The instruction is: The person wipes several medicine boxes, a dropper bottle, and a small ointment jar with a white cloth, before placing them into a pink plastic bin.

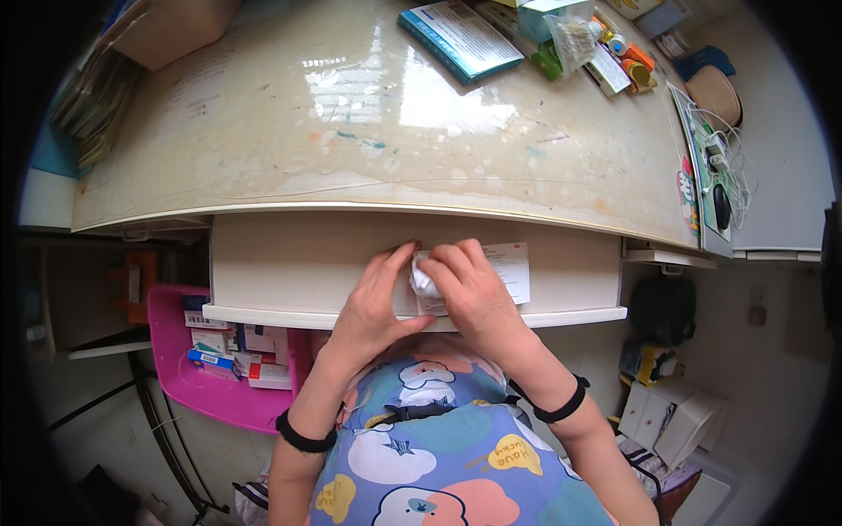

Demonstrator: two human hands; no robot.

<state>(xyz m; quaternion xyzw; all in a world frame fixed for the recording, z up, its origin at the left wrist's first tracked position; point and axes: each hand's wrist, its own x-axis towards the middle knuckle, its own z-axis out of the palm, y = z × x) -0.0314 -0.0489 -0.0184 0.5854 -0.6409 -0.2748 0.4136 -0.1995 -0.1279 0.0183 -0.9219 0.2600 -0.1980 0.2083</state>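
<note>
A flat white printed carton (515, 273) lies in the pulled-out drawer (296, 263), near its front edge. My left hand (371, 302) spans the carton's left end, thumb at the near edge and fingertips at the far edge. In my right hand (470, 283) is a crumpled white wad (423, 283), tissue or cloth, pressed against the left part of the carton. My fingers and the wad hide much of the carton's print.
A pink plastic bin (217, 401) with several medicine boxes (214, 365) stands below the drawer's left end. On the desk top (263, 144) are a blue-and-white box (460, 39), a bag of cotton swabs (572, 43) and small bottles (637, 71). White cables (740, 158) lie at right.
</note>
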